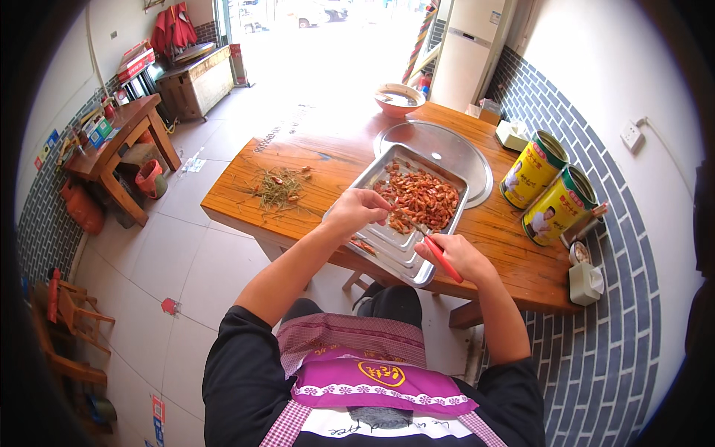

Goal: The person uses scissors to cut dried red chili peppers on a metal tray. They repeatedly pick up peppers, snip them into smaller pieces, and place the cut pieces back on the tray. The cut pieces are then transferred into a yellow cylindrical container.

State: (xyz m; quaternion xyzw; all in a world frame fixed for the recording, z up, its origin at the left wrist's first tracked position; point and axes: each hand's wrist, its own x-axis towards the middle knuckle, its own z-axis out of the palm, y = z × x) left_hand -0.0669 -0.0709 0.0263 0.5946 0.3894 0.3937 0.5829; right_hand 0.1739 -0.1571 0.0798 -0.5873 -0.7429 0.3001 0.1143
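My right hand (459,256) grips red-handled scissors (441,256), their blades pointing up and left over the metal tray (416,274). At the blade tips, my left hand (357,212) pinches a small reddish piece, apparently a dried chilli, mostly hidden by the fingers. A heap of dried red chillies (427,195) covers the far part of the tray. A few longer chillies (363,245) lie in its near left corner. To the left on the wooden table (329,134) is a loose pile of thin greenish stems (276,190) with a few red bits.
The tray overlaps a round metal plate (475,167) and juts past the table's near edge. Behind stands an orange bowl of dark liquid (397,100). Two yellow cans (533,170) and a tissue box (585,284) stand along the brick-patterned wall at right.
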